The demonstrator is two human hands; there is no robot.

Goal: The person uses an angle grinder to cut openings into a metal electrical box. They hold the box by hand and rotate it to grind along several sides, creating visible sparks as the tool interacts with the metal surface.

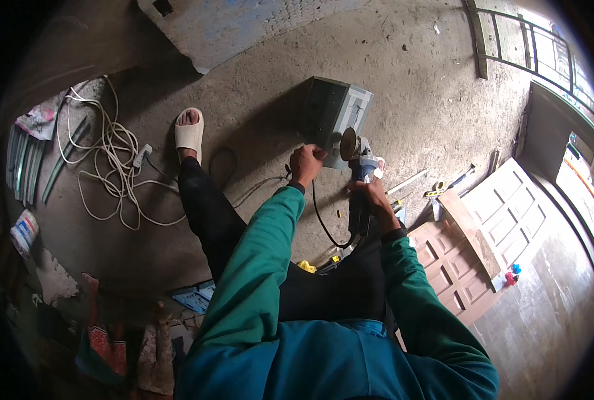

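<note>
An angle grinder (361,167) with a round disc is gripped by my right hand (373,192), its fingers wrapped round the body. The disc (349,143) stands close to the near side of a grey metal box (333,113); whether they touch I cannot tell. My left hand (307,164) is closed at the near left corner of the box, apparently holding its edge. A black cord (323,230) curves from the grinder's rear end. My left foot in a cream slipper (189,133) rests on the floor, left of the box.
A tangled white extension cord (120,160) with its socket lies at left, near metal strips (27,163). Panelled door pieces (510,207) lie at right, with hand tools (437,190) beside them. A metal sheet (243,20) lies at the far side, and a frame (520,40) stands far right.
</note>
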